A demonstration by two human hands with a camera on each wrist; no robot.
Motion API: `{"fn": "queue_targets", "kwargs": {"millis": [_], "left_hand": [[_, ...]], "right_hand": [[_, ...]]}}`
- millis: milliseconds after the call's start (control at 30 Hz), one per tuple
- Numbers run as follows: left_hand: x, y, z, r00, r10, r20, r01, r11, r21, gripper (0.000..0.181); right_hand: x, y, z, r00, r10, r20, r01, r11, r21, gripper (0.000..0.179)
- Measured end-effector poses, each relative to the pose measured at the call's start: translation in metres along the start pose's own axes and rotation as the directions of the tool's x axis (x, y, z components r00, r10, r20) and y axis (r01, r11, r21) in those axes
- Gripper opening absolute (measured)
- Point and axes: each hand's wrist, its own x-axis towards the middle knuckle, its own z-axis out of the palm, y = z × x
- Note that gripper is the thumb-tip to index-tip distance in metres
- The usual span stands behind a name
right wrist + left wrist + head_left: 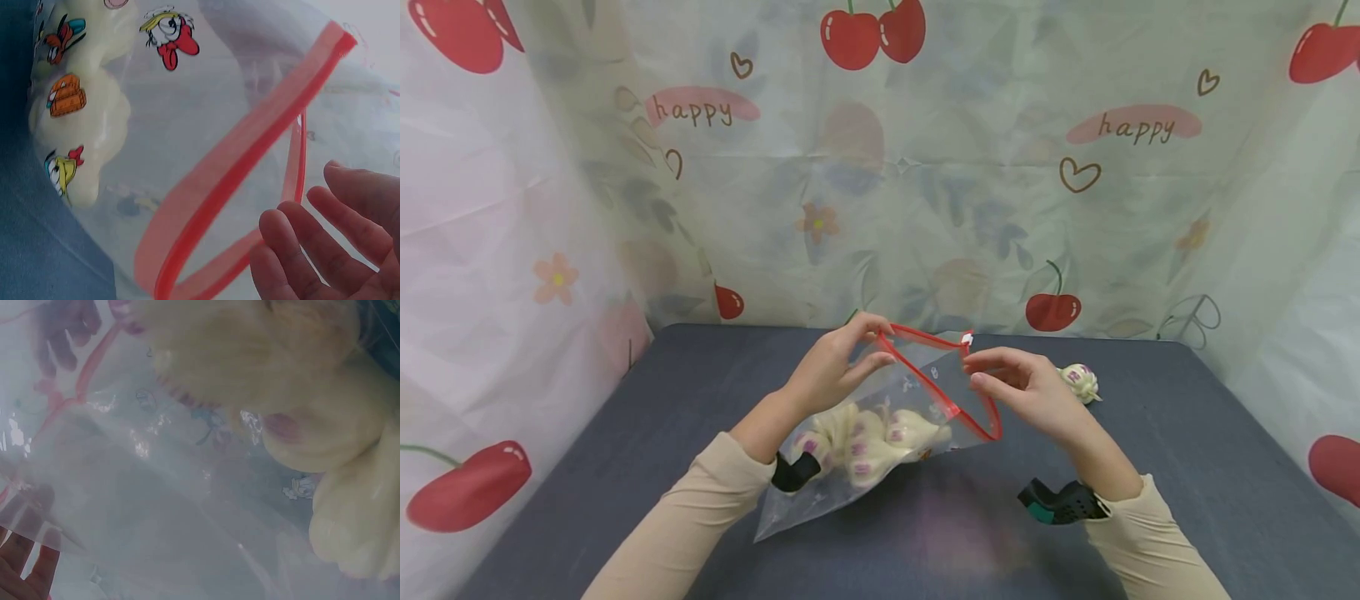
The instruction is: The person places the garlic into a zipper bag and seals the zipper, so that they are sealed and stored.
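Note:
A clear zip bag (805, 508) with a red zip edge (917, 372) tilts over the table, its mouth spread apart. Several garlic bulbs (868, 450) lie together in its lower part, and show pale and large in the left wrist view (350, 412). My left hand (838, 362) pinches the bag's rim at the left corner of the mouth, thumb and fingers on the edge. At the right side of the mouth is my right hand (1033, 387); its fingers (300, 231) bend loosely beside the red strip and grip nothing. A white slider (967, 339) sits on the far zip corner.
One more garlic bulb (1080, 382) lies on the dark table (1157, 417) behind the right hand, partly covered by it. A printed cloth (902, 217) hangs behind the table and at both sides. Each wrist carries a black strap-on camera (1060, 502).

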Motion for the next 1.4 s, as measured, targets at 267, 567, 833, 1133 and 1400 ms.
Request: {"fn": "queue_targets", "kwargs": {"millis": [267,567,833,1133,1400], "left_hand": [[0.000,0.000,0.000,1.000,-0.022,0.005,0.022,1.000,0.001,0.032],[0.000,0.002,-0.001,1.000,-0.011,-0.001,0.011,1.000,0.008,0.033],[0.000,0.000,-0.001,1.000,-0.006,-0.002,0.006,1.000,0.004,0.033],[0.000,0.001,0.000,1.000,0.006,-0.002,-0.006,1.000,0.003,0.033],[-0.001,0.001,0.000,1.000,0.006,-0.003,-0.006,1.000,-0.003,0.032]], "right_hand": [[-0.008,0.011,-0.013,0.998,0.047,-0.041,-0.048,0.999,-0.023,0.031],[-0.013,0.031,-0.035,0.985,0.112,-0.132,-0.118,0.993,-0.032,0.038],[-0.015,0.059,-0.054,0.942,0.194,-0.273,-0.227,0.969,-0.094,0.046],[-0.020,0.086,-0.062,0.853,0.261,-0.452,-0.384,0.901,-0.205,0.047],[-0.019,0.104,-0.066,0.756,0.323,-0.569,-0.482,0.863,-0.152,0.045]]}}
